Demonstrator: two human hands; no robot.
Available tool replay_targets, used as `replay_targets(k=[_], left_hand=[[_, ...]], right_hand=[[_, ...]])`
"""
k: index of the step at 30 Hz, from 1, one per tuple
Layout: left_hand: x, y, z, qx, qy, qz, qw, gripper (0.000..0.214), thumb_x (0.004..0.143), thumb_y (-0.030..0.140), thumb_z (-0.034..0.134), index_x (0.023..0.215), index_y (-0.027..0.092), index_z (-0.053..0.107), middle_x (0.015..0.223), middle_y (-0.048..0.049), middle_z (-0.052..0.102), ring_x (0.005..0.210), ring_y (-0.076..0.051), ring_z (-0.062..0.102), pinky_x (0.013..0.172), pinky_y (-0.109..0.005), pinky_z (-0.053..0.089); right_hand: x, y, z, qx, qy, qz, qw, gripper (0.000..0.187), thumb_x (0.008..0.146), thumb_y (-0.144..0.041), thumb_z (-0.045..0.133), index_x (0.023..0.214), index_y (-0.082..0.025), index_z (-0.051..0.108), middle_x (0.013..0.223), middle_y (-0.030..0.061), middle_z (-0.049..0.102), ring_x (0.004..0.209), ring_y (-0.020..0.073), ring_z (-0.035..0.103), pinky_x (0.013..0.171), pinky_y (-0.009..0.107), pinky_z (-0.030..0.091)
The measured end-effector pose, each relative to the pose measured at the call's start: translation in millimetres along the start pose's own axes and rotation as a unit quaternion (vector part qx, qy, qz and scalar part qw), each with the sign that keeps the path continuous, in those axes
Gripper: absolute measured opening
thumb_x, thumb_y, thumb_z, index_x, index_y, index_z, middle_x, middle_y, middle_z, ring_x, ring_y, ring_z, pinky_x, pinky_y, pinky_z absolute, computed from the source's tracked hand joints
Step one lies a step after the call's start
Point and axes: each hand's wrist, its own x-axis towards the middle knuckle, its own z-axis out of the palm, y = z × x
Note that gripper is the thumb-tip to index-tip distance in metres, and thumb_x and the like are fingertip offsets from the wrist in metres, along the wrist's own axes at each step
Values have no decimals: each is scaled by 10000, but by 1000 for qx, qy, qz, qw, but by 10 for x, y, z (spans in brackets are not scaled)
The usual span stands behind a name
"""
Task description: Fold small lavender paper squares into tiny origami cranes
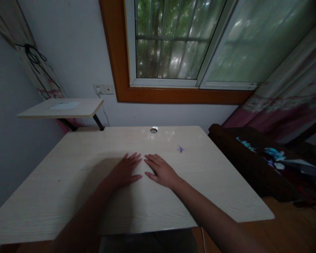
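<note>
My left hand (125, 171) lies flat on the pale wood-grain desk (94, 211), fingers spread, holding nothing. Close beside it, my right hand (160, 170) rests palm down on the same surface, its fingers stretched out and thumb apart. A narrow gap separates the fingertips of the two hands. Beyond my right hand, to the right, lies a small purple star-like thing (180, 149) with thin dark parts; its exact kind is too small to make out. Neither hand touches it.
A raised shelf (86, 109) with a paper sheet (65, 105) stands at the back left. A round cable hole (153, 130) sits near the desk's far edge. To the right is dark brown furniture (226, 151) with blue items (274, 154). A white cable (203, 239) hangs at the front.
</note>
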Motion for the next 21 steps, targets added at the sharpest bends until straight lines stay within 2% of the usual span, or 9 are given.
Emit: replay_targets(k=[3,5,7,10,13,16,21], left_hand=[[-9,-53,38,-23,13,-14,1000,628,942,530,430,1486,235,322,1554,-68,324,1459,-215,236,1208,-470,133],[-15,-84,57,-43,24,-22,999,551,960,474,425,1457,241,380,1527,-59,376,1442,-199,282,1207,-463,165],[-19,-110,70,-65,35,-30,997,487,972,432,415,1418,241,443,1502,-54,418,1425,-189,321,1205,-460,188],[-17,-143,86,-97,43,-41,993,432,976,396,416,1370,243,507,1465,-44,472,1401,-180,366,1201,-465,218],[-12,-174,107,-125,53,-45,990,399,974,377,421,1324,246,559,1427,-47,516,1377,-184,407,1192,-479,246],[-8,-197,125,-144,60,-44,987,381,973,372,421,1291,249,591,1414,-49,531,1366,-192,424,1187,-494,256],[-6,-196,108,-150,67,-48,985,370,982,367,405,1263,244,611,1387,-45,558,1353,-192,442,1181,-494,273]], right_hand=[[-26,42,-70,39,51,38,997,346,1017,-339,536,1344,-230,553,1327,70,529,1227,252,466,1132,461,290],[-60,114,-142,53,79,74,993,278,1022,-316,521,1273,-234,610,1214,68,595,1128,253,526,1048,429,393],[-115,235,-233,54,112,114,986,247,1017,-318,511,1193,-225,656,1120,81,622,1050,267,556,965,415,446],[-240,496,-397,46,187,202,960,254,1004,-323,483,1047,-188,693,986,94,627,876,245,597,803,345,493],[-394,798,-552,10,242,296,924,226,970,-343,524,967,-180,681,908,73,616,754,211,587,705,299,465],[-516,1052,-637,-25,239,363,900,214,929,-362,574,918,-171,670,875,68,617,802,219,594,698,279,443],[-553,1254,-609,-37,171,416,892,174,890,-340,624,833,-182,671,806,37,649,739,198,606,634,254,403]])
